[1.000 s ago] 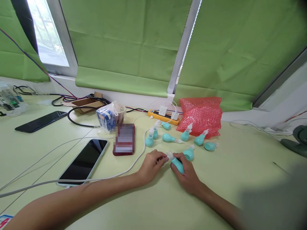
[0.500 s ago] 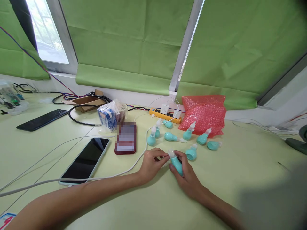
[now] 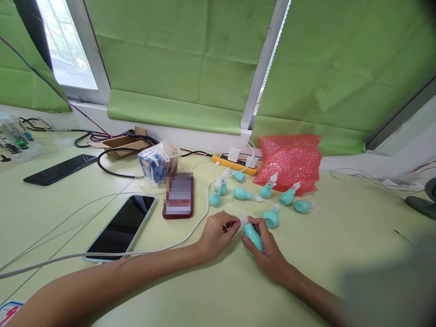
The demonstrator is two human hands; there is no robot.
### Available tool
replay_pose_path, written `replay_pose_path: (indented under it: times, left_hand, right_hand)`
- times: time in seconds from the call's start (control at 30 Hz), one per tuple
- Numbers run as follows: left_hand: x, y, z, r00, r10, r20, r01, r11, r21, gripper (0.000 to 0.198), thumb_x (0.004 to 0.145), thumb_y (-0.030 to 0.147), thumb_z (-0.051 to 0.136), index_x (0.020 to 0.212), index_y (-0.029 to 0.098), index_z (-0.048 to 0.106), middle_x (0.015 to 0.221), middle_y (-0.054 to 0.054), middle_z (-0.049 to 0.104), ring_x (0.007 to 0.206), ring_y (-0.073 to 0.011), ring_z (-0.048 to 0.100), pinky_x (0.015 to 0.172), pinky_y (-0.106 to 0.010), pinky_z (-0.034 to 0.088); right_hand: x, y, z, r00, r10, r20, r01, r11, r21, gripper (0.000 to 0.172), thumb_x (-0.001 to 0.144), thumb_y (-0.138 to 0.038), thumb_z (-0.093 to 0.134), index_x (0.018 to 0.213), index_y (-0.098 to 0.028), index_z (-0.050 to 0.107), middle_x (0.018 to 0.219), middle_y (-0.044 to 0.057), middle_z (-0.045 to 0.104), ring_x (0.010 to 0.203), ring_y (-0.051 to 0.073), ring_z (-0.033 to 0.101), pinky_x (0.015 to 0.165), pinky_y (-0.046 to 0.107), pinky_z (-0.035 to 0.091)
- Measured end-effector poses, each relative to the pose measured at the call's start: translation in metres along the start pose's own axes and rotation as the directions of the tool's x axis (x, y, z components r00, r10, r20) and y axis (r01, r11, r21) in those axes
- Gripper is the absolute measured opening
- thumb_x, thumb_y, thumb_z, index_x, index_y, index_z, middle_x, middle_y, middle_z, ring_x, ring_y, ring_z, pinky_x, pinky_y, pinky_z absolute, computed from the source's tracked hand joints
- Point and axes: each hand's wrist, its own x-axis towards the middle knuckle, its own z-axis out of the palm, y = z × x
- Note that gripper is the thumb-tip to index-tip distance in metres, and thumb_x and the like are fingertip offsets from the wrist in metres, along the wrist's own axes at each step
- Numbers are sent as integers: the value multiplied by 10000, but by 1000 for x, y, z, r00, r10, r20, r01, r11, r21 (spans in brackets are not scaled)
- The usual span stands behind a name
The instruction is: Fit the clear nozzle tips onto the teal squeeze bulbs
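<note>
- Turquoise bulb has shifted slightly right; it's nearer me than the loose bulbs.
- Print on the blue box is too small to read.
- My right hand wraps the glossy bulb; my left hand pinches its translucent nozzle.

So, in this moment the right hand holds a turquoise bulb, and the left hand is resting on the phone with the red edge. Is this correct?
Not quite: the left hand is not on the phone with the red edge. The head view shows it pinching at the clear tip of the turquoise bulb, which the right hand does hold.
</note>
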Motion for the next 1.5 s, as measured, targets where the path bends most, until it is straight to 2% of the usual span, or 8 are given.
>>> replay_pose_path:
  times: [0.2, 0.5, 0.7, 0.83, 1.0, 1.13, 1.23, 1.5]
  left_hand:
    - [0, 1, 1, 997, -69, 29, 71, 995, -69, 123, 752, 218, 487, 730, 140, 580, 639, -5, 588, 569, -92, 513, 513, -174, 420]
    - [3, 0, 0, 979, -202, 27, 202, 944, -261, 208, 655, 334, 627, 721, 137, 611, 678, -25, 594, 568, -96, 490, 475, -177, 407]
    - [6, -2, 1, 962, -250, 106, 270, 848, -456, 191, 654, 318, 630, 680, 129, 631, 654, -27, 588, 491, -75, 470, 461, -184, 412]
    - [7, 0, 0, 957, -257, 133, 289, 815, -502, 209, 648, 323, 631, 702, 123, 651, 666, -40, 598, 489, -79, 480, 475, -193, 429]
    - [4, 0, 0, 972, -206, 114, 235, 880, -413, 200, 704, 302, 578, 732, 119, 654, 655, -43, 589, 498, -87, 493, 488, -197, 434]
    - [1, 0, 0, 994, -101, 29, 105, 982, -157, 208, 759, 288, 510, 741, 139, 655, 624, -39, 594, 549, -110, 506, 521, -208, 421]
    - [0, 1, 0, 1000, 1, 11, -1, 1000, 5, 216, 776, 263, 481, 711, 151, 654, 598, -33, 597, 565, -119, 500, 542, -222, 398]
    - [0, 1, 1, 1000, -10, -1, 10, 999, 47, 214, 767, 244, 485, 666, 153, 649, 559, -16, 586, 509, -102, 481, 505, -204, 376]
  right_hand:
    - [0, 0, 0, 999, -13, -42, 14, 1000, 27, 284, 801, -309, 411, 1042, -177, 339, 901, 65, 539, 825, 182, 528, 683, 304, 442]
    - [0, 3, 0, 998, -42, -55, 49, 988, 146, 270, 789, -295, 437, 1027, -189, 367, 966, 75, 528, 918, 188, 514, 757, 313, 440]
    - [0, 7, 0, 998, -37, -56, 49, 975, 217, 262, 788, -297, 447, 1020, -198, 377, 960, 68, 527, 936, 192, 510, 770, 321, 441]
    - [0, 9, 0, 997, -28, -72, 44, 974, 223, 254, 789, -305, 448, 1012, -200, 388, 965, 63, 519, 931, 186, 507, 774, 313, 437]
    - [0, 10, 0, 998, -36, -47, 43, 986, 161, 243, 789, -310, 431, 995, -192, 377, 923, 57, 516, 885, 181, 514, 725, 297, 441]
    - [0, 7, -1, 998, -46, -40, 48, 998, 44, 229, 782, -299, 423, 976, -189, 371, 863, 51, 533, 820, 184, 529, 648, 290, 444]
    - [-1, 3, 0, 998, -50, -35, 49, 998, -30, 238, 779, -285, 418, 987, -188, 353, 846, 56, 549, 790, 193, 544, 602, 292, 439]
    - [0, -1, 3, 998, 17, -55, -23, 995, -96, 263, 785, -293, 410, 1010, -177, 339, 843, 74, 567, 739, 202, 564, 550, 292, 434]
